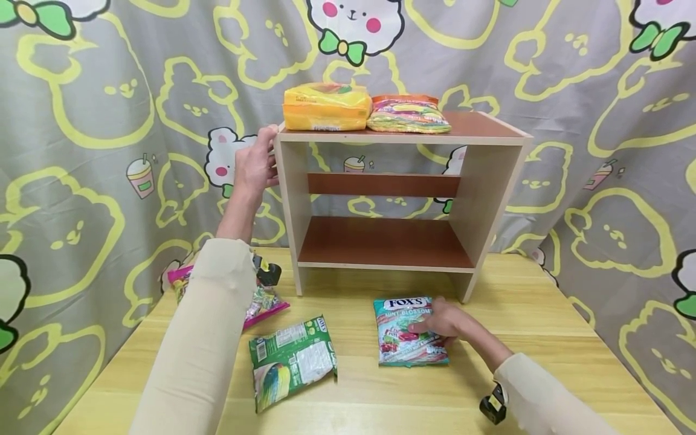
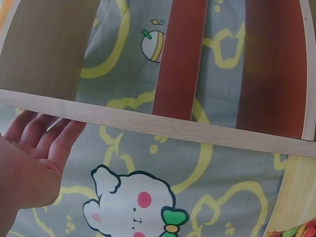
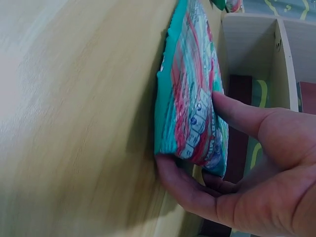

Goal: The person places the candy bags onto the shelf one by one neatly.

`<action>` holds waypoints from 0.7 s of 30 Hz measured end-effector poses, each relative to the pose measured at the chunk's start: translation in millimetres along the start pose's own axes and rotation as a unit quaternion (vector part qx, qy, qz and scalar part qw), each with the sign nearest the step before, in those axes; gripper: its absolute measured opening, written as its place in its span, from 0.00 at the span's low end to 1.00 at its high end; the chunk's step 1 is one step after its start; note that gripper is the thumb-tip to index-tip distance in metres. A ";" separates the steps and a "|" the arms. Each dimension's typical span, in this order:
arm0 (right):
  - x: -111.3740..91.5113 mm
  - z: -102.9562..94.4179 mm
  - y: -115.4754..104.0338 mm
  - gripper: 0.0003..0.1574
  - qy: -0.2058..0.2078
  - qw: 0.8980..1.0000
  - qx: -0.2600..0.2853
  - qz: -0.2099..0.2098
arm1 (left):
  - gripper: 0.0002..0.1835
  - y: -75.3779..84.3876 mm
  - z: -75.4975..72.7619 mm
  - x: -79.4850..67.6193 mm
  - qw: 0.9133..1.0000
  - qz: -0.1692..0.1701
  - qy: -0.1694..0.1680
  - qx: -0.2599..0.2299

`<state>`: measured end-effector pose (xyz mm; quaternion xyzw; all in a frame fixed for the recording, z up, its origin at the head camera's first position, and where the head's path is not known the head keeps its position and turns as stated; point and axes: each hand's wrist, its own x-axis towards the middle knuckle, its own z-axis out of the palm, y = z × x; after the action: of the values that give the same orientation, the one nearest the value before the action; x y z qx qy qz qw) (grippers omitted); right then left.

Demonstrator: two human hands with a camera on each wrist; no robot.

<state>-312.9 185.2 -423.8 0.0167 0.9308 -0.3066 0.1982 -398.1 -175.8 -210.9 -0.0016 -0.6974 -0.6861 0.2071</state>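
Note:
My right hand (image 1: 443,323) grips the right edge of a teal FOX'S candy bag (image 1: 399,338), thumb across its front. In the right wrist view the fingers curl under the bag (image 3: 195,118). My left hand (image 1: 254,164) touches the upper left side panel of a small wooden shelf (image 1: 386,241); in the left wrist view its fingertips (image 2: 74,129) meet the panel's edge. On the shelf's top lie a yellow bag (image 1: 326,109) and a colourful candy bag (image 1: 409,115). A green candy bag (image 1: 293,359) lies on the table, left of the teal one.
Behind my left forearm lies a pink-edged bag of candies (image 1: 266,308), partly hidden. The wooden table (image 1: 353,399) carries the shelf near its back. A grey curtain with cartoon bears (image 1: 614,199) hangs behind and at both sides.

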 end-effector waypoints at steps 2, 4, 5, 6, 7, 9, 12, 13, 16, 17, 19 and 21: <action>-1.0 0.1 -0.9 0.70 0.003 1.000 -0.003 -0.003 | 0.31 -0.6 0.2 0.0 1.000 0.003 0.001 0.001; -2.2 0.3 -1.8 0.71 0.007 1.000 -0.012 -0.009 | 0.31 -0.9 0.1 0.1 1.000 0.005 0.000 0.004; -2.5 0.5 -1.9 0.71 0.007 1.000 -0.015 -0.013 | 0.31 -0.8 -0.1 0.0 1.000 0.005 0.000 0.005; -2.7 0.6 -2.1 0.71 0.008 1.000 -0.015 -0.019 | 0.31 -0.4 -0.5 -0.1 1.000 0.004 0.001 0.005; -2.8 0.8 -1.9 0.71 0.008 1.000 -0.014 -0.024 | 0.32 -0.4 -0.6 -0.3 1.000 0.004 0.001 0.004; -3.5 1.4 -1.8 0.70 0.009 0.999 -0.013 -0.037 | 0.32 -0.5 -0.6 -0.3 1.000 0.004 0.000 0.004; -4.0 1.8 -1.7 0.67 0.010 0.998 0.004 -0.055 | 0.32 -0.8 -0.5 -0.1 1.000 0.005 0.000 0.002; -4.4 1.8 -1.8 0.66 0.012 0.998 0.007 -0.059 | 0.32 -1.1 -0.2 0.1 1.000 0.006 0.000 0.003; -5.3 1.9 -2.2 0.59 0.014 0.997 0.017 -0.071 | 0.31 -1.2 -0.1 0.4 1.000 0.007 -0.002 0.004; -5.4 2.1 -2.4 0.57 0.015 0.997 0.017 -0.074 | 0.31 -1.2 -0.2 0.5 1.000 0.006 -0.002 0.002; -6.1 2.3 -3.1 0.51 0.017 0.997 0.020 -0.078 | 0.31 -1.0 -0.5 0.6 1.000 0.003 0.000 0.000; -5.9 2.7 -2.8 0.47 0.020 0.996 0.024 -0.083 | 0.31 -1.0 -0.7 1.0 1.000 -0.001 0.001 -0.005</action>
<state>-307.0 181.8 -422.0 -0.0494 0.9251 -0.3440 0.1529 -399.1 -176.8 -211.6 -0.0009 -0.6941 -0.6895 0.2070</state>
